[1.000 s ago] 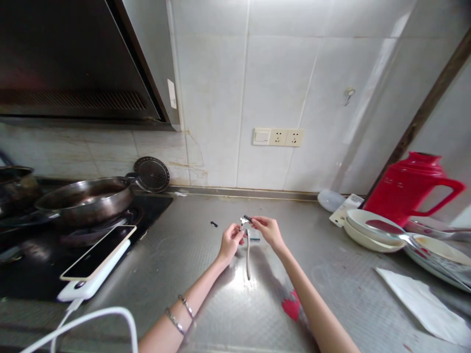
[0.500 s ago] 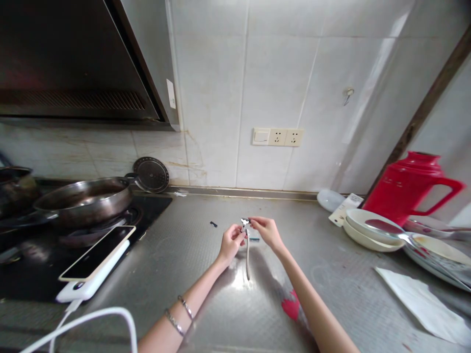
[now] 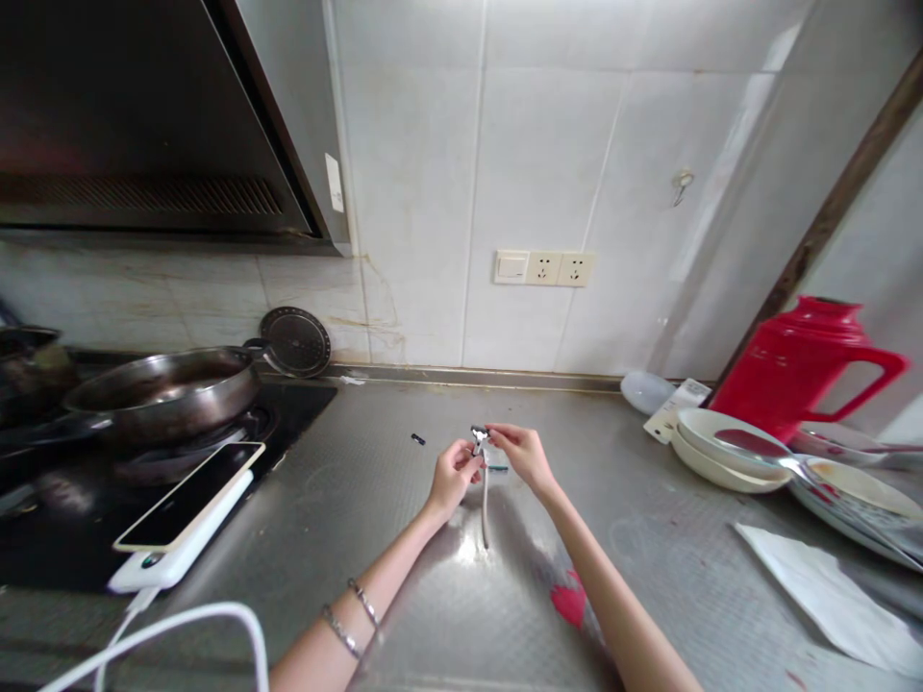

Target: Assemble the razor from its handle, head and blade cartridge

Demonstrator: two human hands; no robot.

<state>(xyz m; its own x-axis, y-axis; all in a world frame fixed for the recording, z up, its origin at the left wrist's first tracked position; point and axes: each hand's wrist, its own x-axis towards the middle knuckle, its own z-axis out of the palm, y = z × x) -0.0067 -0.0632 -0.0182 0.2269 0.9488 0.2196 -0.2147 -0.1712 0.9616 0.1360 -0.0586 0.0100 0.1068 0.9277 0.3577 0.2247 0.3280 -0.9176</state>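
Above the middle of the metal counter, both hands meet at a small black-and-white part [image 3: 480, 437] whose kind I cannot make out. The fingers of my left hand [image 3: 453, 478] are closed on its lower end. My right hand [image 3: 523, 452] pinches its upper right side, thumb and fingertips together. Below the fingers runs a thin grey cord-like strip [image 3: 486, 514]; whether it joins the part is hidden. Just behind it lies a small flat piece with a teal edge [image 3: 497, 468], partly covered. A little black piece [image 3: 418, 439] rests on the counter left of the hands.
To the left, a phone [image 3: 191, 498] lies on a white power bank [image 3: 177, 548] with a white cable, beside a steel pan [image 3: 173, 389] on the stove. At right stand a red thermos jug [image 3: 793, 365], stacked bowls [image 3: 721, 461] and a paper sheet [image 3: 829, 596].
The held part has turned slightly, its top now looking darker. Both hands stay in nearly the same place and keep their hold.
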